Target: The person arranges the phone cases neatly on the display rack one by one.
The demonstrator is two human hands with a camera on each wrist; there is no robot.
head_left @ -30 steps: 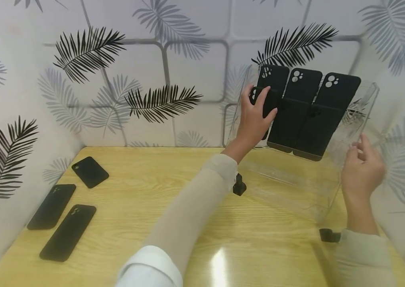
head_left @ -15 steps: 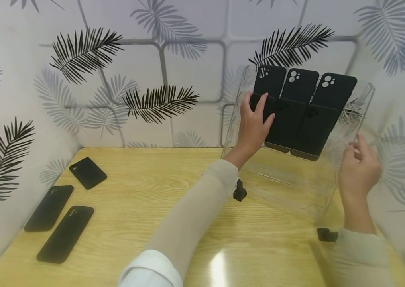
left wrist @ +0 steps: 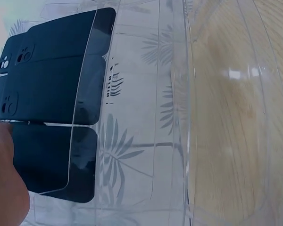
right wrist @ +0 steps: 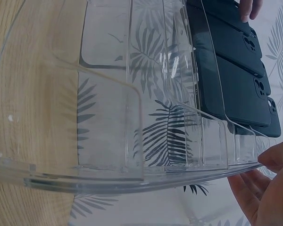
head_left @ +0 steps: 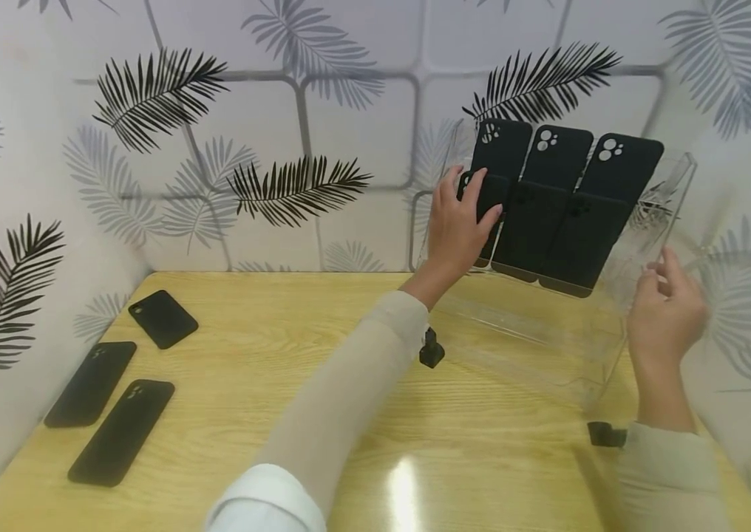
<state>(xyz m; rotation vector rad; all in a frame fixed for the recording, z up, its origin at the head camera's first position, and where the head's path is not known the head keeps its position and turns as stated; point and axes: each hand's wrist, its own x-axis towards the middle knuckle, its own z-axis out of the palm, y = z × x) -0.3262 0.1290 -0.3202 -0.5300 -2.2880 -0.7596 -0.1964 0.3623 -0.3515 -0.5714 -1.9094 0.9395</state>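
A clear stepped acrylic stand (head_left: 678, 193) leans at the right, holding black phone cases in two rows. At the front row's left end, my left hand (head_left: 457, 230) grips a black phone case (head_left: 495, 191), thumb at its right edge and fingers at its top left. That case's lower end (left wrist: 82, 162) sits behind a clear lip in the left wrist view. Beside it stand two more front cases, including the right-end case (head_left: 588, 240). Three rear cases, one in the middle (head_left: 559, 151), show round camera holes. My right hand (head_left: 667, 314) pinches the stand's side edge (right wrist: 179, 181).
On the wooden table (head_left: 269, 355), three loose phone cases lie at the left: a small case (head_left: 162, 319), a longer case (head_left: 91, 384) and another long case (head_left: 123, 432). A leaf-patterned wall (head_left: 362, 148) rises behind. Lower tiers (right wrist: 111, 108) of the stand are transparent.
The front-left phone case has come down into line with its row under my left hand. The hand has since shifted slightly left, baring its camera hole. The right hand stays on the stand.
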